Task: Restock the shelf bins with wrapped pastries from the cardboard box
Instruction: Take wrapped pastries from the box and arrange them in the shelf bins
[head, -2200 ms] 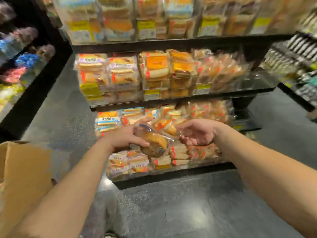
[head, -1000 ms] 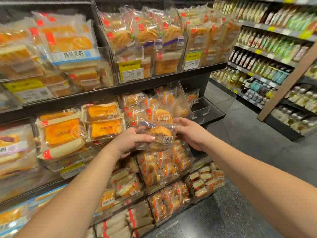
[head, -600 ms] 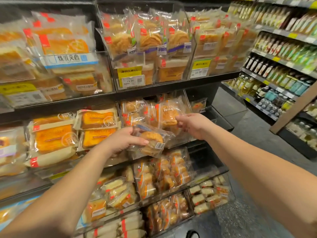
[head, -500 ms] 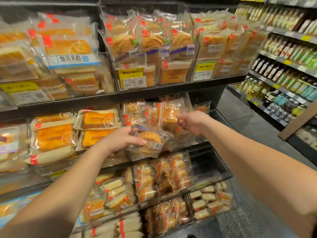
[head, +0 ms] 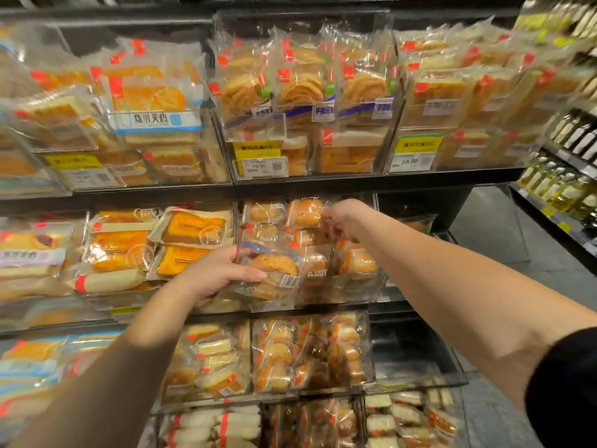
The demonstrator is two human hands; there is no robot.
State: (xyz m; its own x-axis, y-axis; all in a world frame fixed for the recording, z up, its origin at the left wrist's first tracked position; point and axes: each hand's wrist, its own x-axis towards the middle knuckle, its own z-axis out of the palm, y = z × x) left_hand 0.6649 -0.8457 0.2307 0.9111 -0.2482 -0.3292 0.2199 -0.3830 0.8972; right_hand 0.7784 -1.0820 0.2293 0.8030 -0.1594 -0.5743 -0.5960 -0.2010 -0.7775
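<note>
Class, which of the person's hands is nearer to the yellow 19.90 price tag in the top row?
Right. The right hand reaches up just below the price tag; the left hand holds a wrapped pastry lower down.

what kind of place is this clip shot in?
Most likely a supermarket or convenience-store bakery aisle. Tiered shelves hold clear bins packed with wrapped pastries, yellow price tags sit on the bin fronts, and a neighbouring shelf carries rows of bottles.

Item: my right hand (head: 344, 218), fingertips hidden among packets. Item: bottles (head: 562, 192), blurred, cut off at right edge. Item: price tag (head: 409, 162), small print unreadable.
</note>
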